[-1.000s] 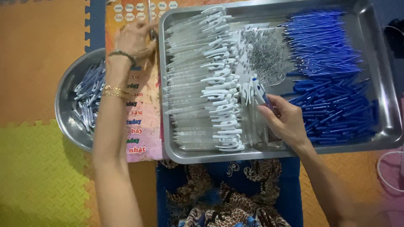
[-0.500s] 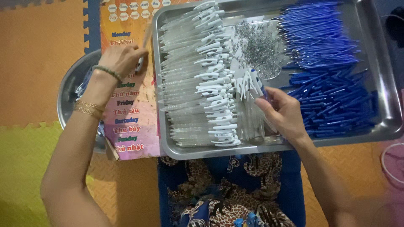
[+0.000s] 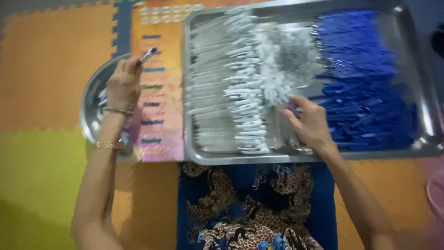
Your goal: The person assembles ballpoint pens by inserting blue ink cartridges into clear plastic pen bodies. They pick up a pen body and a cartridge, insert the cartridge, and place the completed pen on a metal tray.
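1. The person is assembling pens, and the step in hand looks like setting a finished pen [image 3: 148, 55] aside while reaching for parts for the next one.
2. The left hand [image 3: 122, 85] is hanging over the round metal bowl [image 3: 90, 104], which is sitting left of the tray on the coloured foam mat [image 3: 51, 69]. Its fingers are pinching closed on the pen, whose blue-and-white tip is sticking up past the fingertips.
3. The right hand [image 3: 311, 124] is lying inside the big steel tray [image 3: 418, 69], between the rows of clear pen barrels [image 3: 222, 83] and the heap of blue caps [image 3: 360, 78]. Its fingers are curling down onto the tray floor; the picture is blurred, so I cannot tell whether they are gripping anything.
4. A pile of small springs [image 3: 296, 55] is lying just above that hand.
5. As I judge it, the next move calls for loosening the left pinch over the bowl, and a fine pick by the right fingertips.
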